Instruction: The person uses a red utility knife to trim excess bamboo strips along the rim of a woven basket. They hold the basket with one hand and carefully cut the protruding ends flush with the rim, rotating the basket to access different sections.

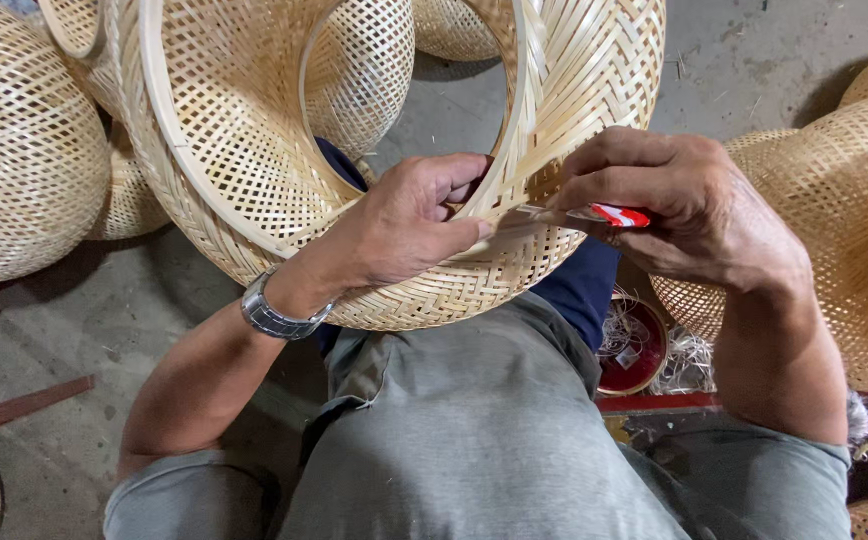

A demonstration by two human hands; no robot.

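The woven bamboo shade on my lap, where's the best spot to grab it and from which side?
Probably the stiff ring rim of the woven bamboo shade, from the near side. The left hand already pinches it there, thumb on the outer weave, while the right hand works a red-handled tool. The open lattice looks likelier to flex.

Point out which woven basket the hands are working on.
The open-ended basket in the lap: left hand grips its rim, right hand presses a red-handled tool against it.
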